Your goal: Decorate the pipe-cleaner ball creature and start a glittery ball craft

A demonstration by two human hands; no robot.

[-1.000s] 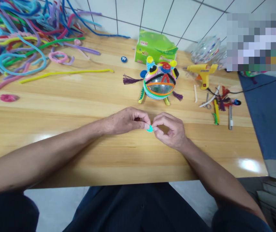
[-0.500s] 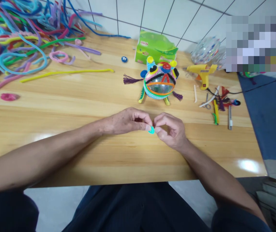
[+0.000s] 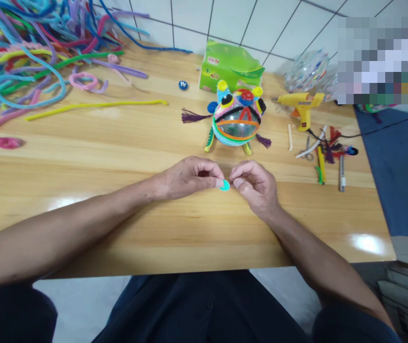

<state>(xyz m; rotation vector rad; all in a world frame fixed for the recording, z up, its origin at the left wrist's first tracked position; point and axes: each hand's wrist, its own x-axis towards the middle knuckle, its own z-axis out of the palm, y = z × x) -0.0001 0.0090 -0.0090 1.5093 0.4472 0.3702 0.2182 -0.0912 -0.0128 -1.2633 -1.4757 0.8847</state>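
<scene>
Between thumb and forefinger, my left hand (image 3: 193, 178) pinches a small teal disc (image 3: 225, 185) above the front part of the wooden table (image 3: 175, 228). Close to the disc's right side is my right hand (image 3: 257, 188), its thumb and fingertips pressed together; whatever may be between them is too small to name. Beyond both hands a colourful animal-like figure (image 3: 238, 121) stands on the table, with yellow-tipped horns, an orange-rimmed clear mouth and purple tassels.
Fuzzy craft stems (image 3: 28, 62) are heaped at the back left. A green packet (image 3: 225, 66) is behind the figure. On the right lie a yellow glue gun (image 3: 304, 109), scissors (image 3: 308, 153) and a cutter (image 3: 341, 176).
The teal disc has tilted and shows more of its face. My right hand has shifted slightly up, and its thumb has moved away from the disc's edge.
</scene>
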